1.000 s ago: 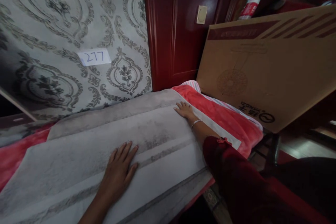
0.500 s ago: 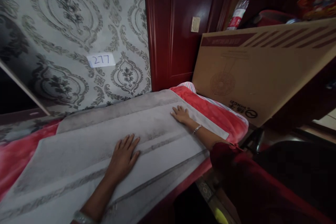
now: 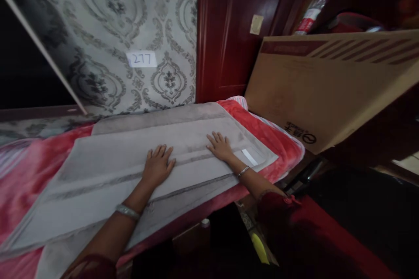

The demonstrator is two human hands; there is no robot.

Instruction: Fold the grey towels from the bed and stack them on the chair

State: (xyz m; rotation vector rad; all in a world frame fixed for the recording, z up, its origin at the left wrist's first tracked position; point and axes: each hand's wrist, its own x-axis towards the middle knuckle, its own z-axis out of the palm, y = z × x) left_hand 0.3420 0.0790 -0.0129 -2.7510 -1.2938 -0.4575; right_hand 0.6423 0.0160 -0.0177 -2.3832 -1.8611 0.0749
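Observation:
A grey plush cloth with darker stripes lies spread and folded over itself on a red blanket. My left hand rests palm down on the middle of the cloth, fingers spread. To its right, my right hand also lies flat on the cloth with its fingers apart. Neither hand grips anything. A small white strip, perhaps a label, shows on the cloth near my right wrist.
A large cardboard box stands at the right, with a red-capped bottle behind it. A dark screen is at the left. Behind the cloth are a patterned wall with a paper marked 277 and a dark red door.
My right hand has shifted slightly left and nearer to me on the cloth, uncovering the white strip. My left hand stays flat. The view has swung left, showing more of the screen.

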